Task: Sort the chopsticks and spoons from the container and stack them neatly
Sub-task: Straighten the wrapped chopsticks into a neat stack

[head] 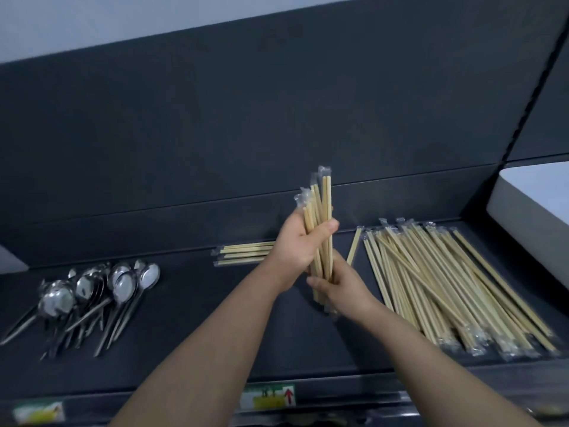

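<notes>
My left hand and right hand grip the chopstick bundle, held upright: pale wooden sticks in clear plastic sleeves, top ends uneven.

The one view comes from a camera on the person's head. It looks forward and down across a dark counter toward the dark back panel on the far side. It sits close: both forearms rise from the near edge, and the left hand and right hand, gripping a bundle of chopsticks, fill the middle. The wide lens takes in spoons far left and a chopstick pile right.
</notes>
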A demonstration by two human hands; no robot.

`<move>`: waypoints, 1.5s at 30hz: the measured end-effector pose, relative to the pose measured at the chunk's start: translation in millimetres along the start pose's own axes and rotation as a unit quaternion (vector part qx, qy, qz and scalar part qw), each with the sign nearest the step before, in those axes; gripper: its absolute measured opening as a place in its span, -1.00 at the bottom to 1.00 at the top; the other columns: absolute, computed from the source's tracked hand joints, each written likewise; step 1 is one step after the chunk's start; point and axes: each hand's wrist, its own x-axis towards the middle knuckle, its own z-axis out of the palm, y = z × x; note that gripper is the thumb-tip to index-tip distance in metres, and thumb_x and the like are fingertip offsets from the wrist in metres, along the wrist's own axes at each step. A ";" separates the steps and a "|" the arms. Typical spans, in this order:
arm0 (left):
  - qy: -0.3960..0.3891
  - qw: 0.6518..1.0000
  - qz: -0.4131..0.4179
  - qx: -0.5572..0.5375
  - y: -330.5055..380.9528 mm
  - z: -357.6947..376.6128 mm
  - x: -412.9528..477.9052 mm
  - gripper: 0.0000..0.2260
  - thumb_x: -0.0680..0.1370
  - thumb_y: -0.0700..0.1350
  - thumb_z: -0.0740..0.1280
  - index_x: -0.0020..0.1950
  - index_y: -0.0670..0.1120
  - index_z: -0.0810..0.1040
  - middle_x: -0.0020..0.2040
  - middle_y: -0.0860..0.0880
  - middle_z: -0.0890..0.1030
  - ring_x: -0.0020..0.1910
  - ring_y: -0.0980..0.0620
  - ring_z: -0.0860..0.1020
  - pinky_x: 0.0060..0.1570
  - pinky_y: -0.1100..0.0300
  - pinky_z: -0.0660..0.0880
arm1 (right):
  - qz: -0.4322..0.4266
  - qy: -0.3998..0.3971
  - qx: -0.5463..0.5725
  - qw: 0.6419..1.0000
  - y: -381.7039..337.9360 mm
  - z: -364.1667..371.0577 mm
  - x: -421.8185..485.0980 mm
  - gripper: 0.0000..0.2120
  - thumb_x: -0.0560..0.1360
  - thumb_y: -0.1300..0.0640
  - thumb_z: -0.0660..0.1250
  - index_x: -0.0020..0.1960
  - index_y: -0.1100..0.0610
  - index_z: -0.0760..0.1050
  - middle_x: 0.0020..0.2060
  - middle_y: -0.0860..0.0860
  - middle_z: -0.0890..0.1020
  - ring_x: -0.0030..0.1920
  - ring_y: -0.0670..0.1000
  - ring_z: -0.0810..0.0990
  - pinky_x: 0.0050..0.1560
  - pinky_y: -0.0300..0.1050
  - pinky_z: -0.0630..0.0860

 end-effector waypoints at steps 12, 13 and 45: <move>0.107 0.992 -0.069 -0.024 -19.8 -9.1 1.7 -0.95 0.61 -0.27 0.25 -0.01 -0.14 0.45 -0.27 -0.02 0.47 -0.33 0.10 0.48 -0.19 0.20 0.52 | 0.113 -0.133 -0.270 0.947 -1.5 -4.7 -10.7 -0.12 0.24 -0.29 0.50 0.42 -0.01 0.24 0.27 -0.08 0.49 0.24 -0.02 0.49 0.23 -0.03 0.46; 0.113 0.991 -0.075 -0.017 -20.4 -11.1 3.2 -0.96 0.61 -0.26 0.24 -0.01 -0.14 0.45 -0.27 -0.01 0.47 -0.32 0.10 0.47 -0.20 0.20 0.52 | 0.143 -0.129 -0.316 0.929 -2.4 -10.2 -12.8 0.00 0.18 -0.37 0.48 0.46 0.02 0.20 0.33 -0.04 0.45 0.30 0.01 0.45 0.25 -0.02 0.45; 0.332 0.926 -0.142 0.109 -44.4 -66.6 -14.1 -0.27 0.31 -0.04 0.61 0.34 -0.18 0.32 0.25 -0.11 0.49 0.21 -0.08 0.49 0.15 0.25 0.45 | 0.042 -0.084 -0.372 0.923 1.9 18.4 14.2 -0.86 0.58 0.16 0.19 -0.01 0.07 0.20 -0.05 0.05 0.49 -0.08 0.10 0.47 -0.13 -0.08 0.36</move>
